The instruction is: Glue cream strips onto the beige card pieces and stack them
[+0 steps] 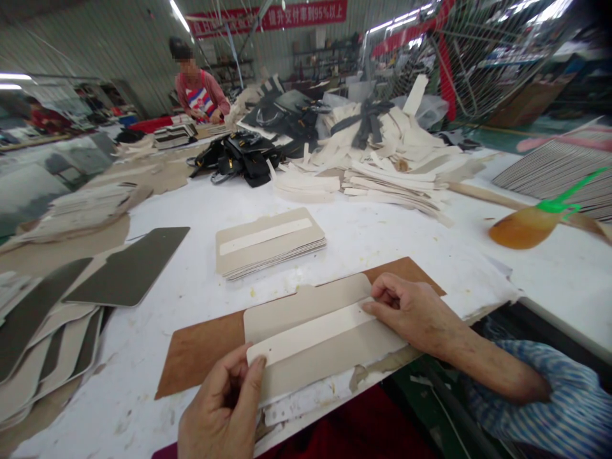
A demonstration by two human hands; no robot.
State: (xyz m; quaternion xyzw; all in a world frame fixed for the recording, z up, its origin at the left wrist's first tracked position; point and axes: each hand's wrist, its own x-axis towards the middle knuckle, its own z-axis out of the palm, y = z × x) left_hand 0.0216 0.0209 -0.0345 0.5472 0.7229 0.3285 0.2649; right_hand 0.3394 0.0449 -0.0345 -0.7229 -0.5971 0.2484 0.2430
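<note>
A long off-white strip lies lengthwise across a beige panel with rounded corners. At its left end, my left hand pinches the strip between thumb and fingers. My right hand closes on the strip's other end, thumb on top. Small dark holes show near both ends. Beneath the panel, a brown board sticks out on either side. Just beyond sits a stack of beige panels, its top one bearing a similar strip.
Grey-green and beige panels lie to the left. Black straps and bags and heaped off-white pieces fill the far side. An amber bottle with a green nozzle rests at right. A person stands across the table.
</note>
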